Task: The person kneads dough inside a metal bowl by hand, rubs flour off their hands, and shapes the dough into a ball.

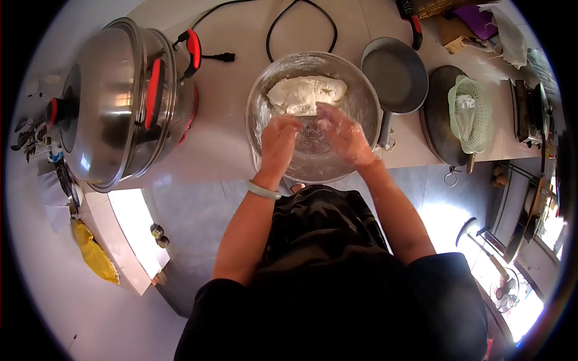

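A large metal bowl (256,99) stands on the counter in front of me, its inner wall streaked with flour. A pale, floury lump of dough (306,93) lies against its far side. My left hand (282,133) is over the near left part of the bowl, fingers bent loosely and nothing seen in them. Over the right part is my right hand (344,132), dusted with flour, its fingers apart and bent just below the dough's near edge. Whether the fingertips touch the dough I cannot tell. The left wrist wears a pale bangle (263,190).
A big lidded steel pot (108,102) with red-trimmed handles fills the left. Black cable (271,30) lies behind the bowl, a plug (226,57) beside the pot. To the right are a grey frying pan (394,75), a dark round board (436,114) and a green basket (481,129).
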The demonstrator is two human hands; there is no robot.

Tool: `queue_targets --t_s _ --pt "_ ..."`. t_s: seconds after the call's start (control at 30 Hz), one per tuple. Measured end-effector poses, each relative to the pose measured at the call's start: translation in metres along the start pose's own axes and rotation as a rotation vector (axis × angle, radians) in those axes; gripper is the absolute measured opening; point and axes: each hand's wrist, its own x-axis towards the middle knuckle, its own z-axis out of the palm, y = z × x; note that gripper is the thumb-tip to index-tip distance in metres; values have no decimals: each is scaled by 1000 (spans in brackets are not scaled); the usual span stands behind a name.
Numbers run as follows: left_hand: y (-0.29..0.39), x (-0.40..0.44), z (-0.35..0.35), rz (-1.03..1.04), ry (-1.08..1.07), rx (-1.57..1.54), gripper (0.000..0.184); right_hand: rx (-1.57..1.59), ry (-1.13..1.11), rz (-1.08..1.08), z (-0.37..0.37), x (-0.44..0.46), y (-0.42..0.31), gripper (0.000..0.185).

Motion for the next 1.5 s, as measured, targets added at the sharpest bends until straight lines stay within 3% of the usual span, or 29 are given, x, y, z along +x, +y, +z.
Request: queue_targets --t_s 0.03,0.1,0.17,0.23,0.33,0.43,0.53,0.63,0.67,0.77,0.87,0.97,1.0,1.07,1.2,1.37,1.4,1.5 --pt "-1 -2 -4 80 0 130 30 -108 -2 -30 -6 10 -6 49" --pt "6 -7 -7 32 -50 135 28 -323 -9 -87 -19 34 -19 42" --pt "4 -13 -9 159 -59 306 26 -522 -86 -140 -21 63 -1 52" --pt "-3 -20 -10 465 -30 647 28 -825 -108 -274 -17 88 21 59" --pt "-3 -31 -21 445 -141 539 34 -839 -400 -98 -19 122 23 68" --pt "-16 -31 -36 545 -228 691 37 -905 -455 -141 -17 134 28 73" --pt "-12 -31 -31 744 -160 861 35 -909 -450 -25 -11 139 22 75" --pt "0 -29 -31 748 -64 773 39 -770 -363 31 -5 130 27 76" --pt "-7 -28 -32 717 -74 774 40 -769 -325 139 -1 117 20 77" --pt "-29 -24 -37 655 -84 745 41 -673 -215 239 5 85 15 89" --pt "-31 -25 -40 685 12 706 44 -674 -86 189 17 70 -7 98" --pt "-28 -23 -45 705 207 725 52 -809 -117 159 41 66 8 103" --pt "-28 -22 -47 667 257 726 55 -778 -152 262 42 71 -6 102" --pt "-35 -20 -51 548 309 685 64 -727 -118 241 44 75 3 95" --pt "-39 -9 -45 389 347 569 59 -494 -107 196 19 90 25 83" --pt "-23 -9 -48 43 286 464 49 -116 243 368 5 64 28 75" --pt "-31 -8 -48 63 326 544 46 -3 346 381 6 59 32 75" --pt "-41 -5 -51 182 349 596 43 -309 473 263 21 72 53 75"
